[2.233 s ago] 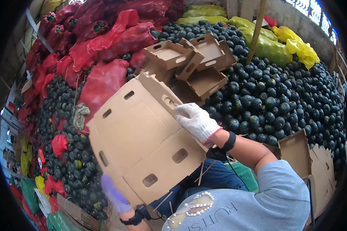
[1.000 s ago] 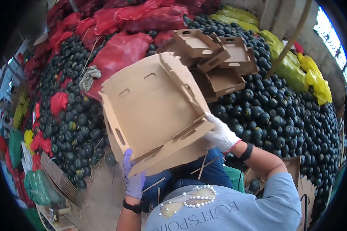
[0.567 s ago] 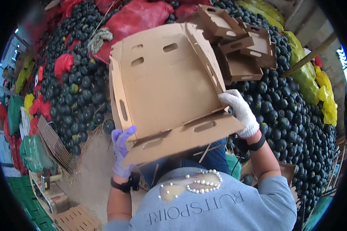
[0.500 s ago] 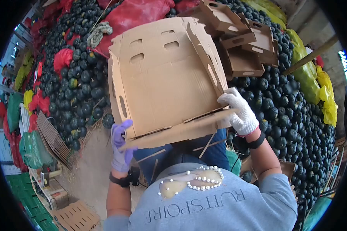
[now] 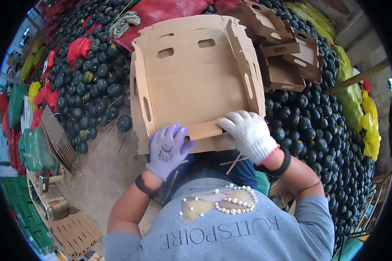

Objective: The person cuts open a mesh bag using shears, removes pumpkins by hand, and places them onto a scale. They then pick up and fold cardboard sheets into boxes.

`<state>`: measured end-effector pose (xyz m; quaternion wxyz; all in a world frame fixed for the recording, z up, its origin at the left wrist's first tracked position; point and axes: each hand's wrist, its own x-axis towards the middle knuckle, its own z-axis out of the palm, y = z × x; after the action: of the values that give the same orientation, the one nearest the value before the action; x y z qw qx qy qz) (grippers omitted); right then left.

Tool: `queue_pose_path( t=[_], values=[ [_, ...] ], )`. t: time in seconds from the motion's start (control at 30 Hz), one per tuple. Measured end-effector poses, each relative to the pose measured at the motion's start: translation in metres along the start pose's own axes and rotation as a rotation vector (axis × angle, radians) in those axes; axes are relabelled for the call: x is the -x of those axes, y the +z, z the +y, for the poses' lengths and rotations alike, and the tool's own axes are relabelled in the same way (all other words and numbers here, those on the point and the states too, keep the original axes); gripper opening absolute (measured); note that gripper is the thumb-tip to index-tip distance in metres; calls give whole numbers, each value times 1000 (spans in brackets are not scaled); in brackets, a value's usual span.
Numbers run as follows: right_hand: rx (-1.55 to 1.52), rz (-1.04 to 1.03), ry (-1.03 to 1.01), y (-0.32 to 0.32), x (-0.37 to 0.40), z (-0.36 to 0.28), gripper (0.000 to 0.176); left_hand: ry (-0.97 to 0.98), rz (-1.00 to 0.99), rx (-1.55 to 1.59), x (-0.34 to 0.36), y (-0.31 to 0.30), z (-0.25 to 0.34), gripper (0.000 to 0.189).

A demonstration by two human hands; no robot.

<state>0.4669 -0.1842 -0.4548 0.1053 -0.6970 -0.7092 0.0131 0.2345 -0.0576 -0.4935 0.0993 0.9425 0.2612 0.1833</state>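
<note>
A partly folded cardboard box (image 5: 196, 91) lies over my lap, its side walls standing and its far end flat with hand-hole cutouts. My left hand (image 5: 167, 148), in a purple glove, grips the near flap at its left corner. In a white knit glove, my right hand (image 5: 249, 135) is closed over the right part of that same flap. Between the two hands the folded edge of the flap shows. The fingertips of both hands are partly hidden behind the cardboard.
Folded cardboard trays (image 5: 283, 74) are stacked at the back right on a large heap of dark green squashes (image 5: 309, 130). More squashes (image 5: 96, 74) and red mesh bags (image 5: 78, 48) fill the left. Flat cardboard sheets (image 5: 59, 139) lean beside a green crate (image 5: 19, 209).
The near flap has been folded up and inward. Both my hands have moved in from the box's outer corners toward each other along that edge.
</note>
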Motion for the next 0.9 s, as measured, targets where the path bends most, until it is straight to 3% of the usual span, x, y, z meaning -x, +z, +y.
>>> queue_pose_path(
  t=[0.03,0.07,0.1,0.17,0.2,0.23,0.27,0.3,0.33,0.4,0.47,0.5,0.53,0.57,0.6,0.63,0.7,0.73,0.77,0.8,0.87,0.9],
  values=[
    [-1,-3,-11,2,-5,4,14,-29,-48,2,-1,5,-5,30],
    [-17,-151,-14,2,-15,11,13,-36,-37,-3,-4,3,-7,30],
    [-28,-294,-17,-1,-22,15,13,-49,-140,35,-9,-1,-11,26],
    [-42,-361,-97,-15,-27,13,14,-89,-344,63,-14,-24,-7,24],
    [-55,-433,-165,-26,-31,12,15,-88,-323,49,-15,-40,-5,24],
    [-52,-427,-169,-39,-29,8,16,51,-151,212,-14,-53,-4,28],
    [-86,-346,-169,-44,-21,5,19,193,18,375,-13,-63,-6,33],
    [-97,-256,-174,-40,-12,1,22,197,27,369,-15,-71,-9,33],
    [-108,-169,-178,-36,-2,-4,25,-6,218,701,-17,-78,-12,39],
    [-97,-302,-293,-38,19,-15,32,-441,603,1354,-16,-87,-23,67],
    [-668,-535,-485,-56,20,1,41,-718,160,1758,12,-68,-75,65],
    [-666,-357,-412,-64,21,19,45,-579,136,1558,13,-70,-65,60],
    [-581,-46,-241,-66,16,26,48,-448,110,1359,13,-70,-52,56],
    [-515,234,-35,-70,11,32,52,-432,117,1392,14,-66,-48,44],
    [-344,636,270,-72,1,27,54,-438,113,1398,15,-59,-51,44],
    [-626,364,291,-58,6,51,50,-439,55,1495,12,-49,-59,42],
    [-1381,165,516,-41,8,47,49,-340,16,1275,7,-35,-72,42],
    [-1380,117,439,-15,17,74,45,-293,6,1166,5,-28,-78,44],
    [-1378,70,361,11,27,101,42,-396,61,1420,5,-30,-79,40],
    [-1587,55,478,11,24,102,40,-507,114,1674,8,-30,-78,36],
    [-1607,380,541,9,18,67,44,-623,193,1562,13,-15,-83,32],
    [-1414,487,449,8,6,53,51,-670,230,1501,9,-15,-79,32]
  ],
)
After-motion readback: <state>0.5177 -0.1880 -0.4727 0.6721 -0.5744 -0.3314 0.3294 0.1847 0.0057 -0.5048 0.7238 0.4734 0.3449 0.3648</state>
